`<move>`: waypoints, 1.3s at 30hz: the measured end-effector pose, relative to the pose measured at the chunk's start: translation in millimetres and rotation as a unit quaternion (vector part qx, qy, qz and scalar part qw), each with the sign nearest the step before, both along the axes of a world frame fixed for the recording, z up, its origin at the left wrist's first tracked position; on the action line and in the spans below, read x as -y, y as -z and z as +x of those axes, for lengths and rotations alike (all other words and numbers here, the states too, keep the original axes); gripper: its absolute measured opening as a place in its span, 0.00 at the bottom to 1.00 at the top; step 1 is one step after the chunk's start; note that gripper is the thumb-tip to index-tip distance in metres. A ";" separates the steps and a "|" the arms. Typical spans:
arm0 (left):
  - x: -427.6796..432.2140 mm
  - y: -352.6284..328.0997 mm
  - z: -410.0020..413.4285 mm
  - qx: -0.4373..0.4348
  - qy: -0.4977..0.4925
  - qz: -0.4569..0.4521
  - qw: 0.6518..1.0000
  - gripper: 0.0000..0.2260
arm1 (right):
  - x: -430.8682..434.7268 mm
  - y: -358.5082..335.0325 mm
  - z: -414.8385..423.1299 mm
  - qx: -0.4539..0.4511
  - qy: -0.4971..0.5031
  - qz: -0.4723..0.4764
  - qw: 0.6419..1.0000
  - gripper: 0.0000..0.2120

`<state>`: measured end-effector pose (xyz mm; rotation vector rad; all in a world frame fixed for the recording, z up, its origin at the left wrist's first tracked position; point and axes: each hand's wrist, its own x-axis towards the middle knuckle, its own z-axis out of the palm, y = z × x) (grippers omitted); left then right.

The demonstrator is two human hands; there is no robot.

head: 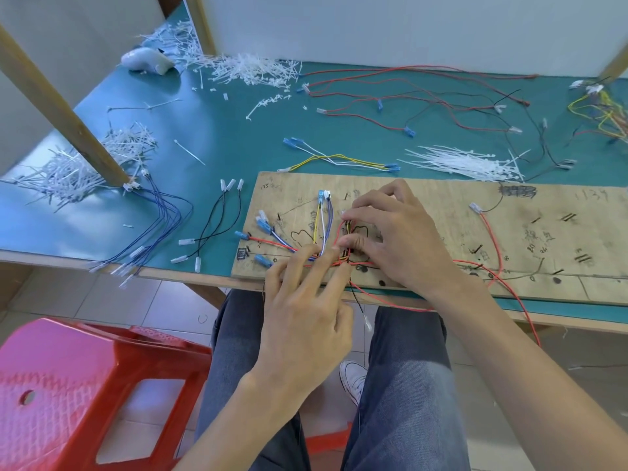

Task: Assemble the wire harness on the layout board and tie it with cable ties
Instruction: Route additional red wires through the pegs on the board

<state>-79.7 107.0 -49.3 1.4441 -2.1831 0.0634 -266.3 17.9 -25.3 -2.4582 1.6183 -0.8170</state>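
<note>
A wooden layout board [441, 205] lies at the table's front edge, marked with pen lines and pegs. On its left part a wire harness [324, 229] of red, yellow, white, blue and black wires fans out to blue and clear connectors. My left hand [306, 300] lies over the board's front edge, its fingertips pressing the wires where they meet. My right hand [394, 232] pinches a loop of red and black wire between thumb and forefinger. A long red wire [492, 239] runs right across the board. A bundle of white cable ties [469, 163] lies just behind the board.
Loose red and black leads [424, 96] spread over the green table [221, 130] at the back. Blue wires [163, 219] and black wires [217, 226] lie left of the board. Heaps of cut tie ends [251, 69] sit at back and left. A red stool [85, 392] stands beside my knees.
</note>
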 end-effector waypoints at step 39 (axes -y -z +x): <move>0.5 18.1 7.0 0.124 -0.013 -0.029 0.992 0.34 | -78.0 -109.8 -137.0 -0.115 0.182 0.000 0.977 0.25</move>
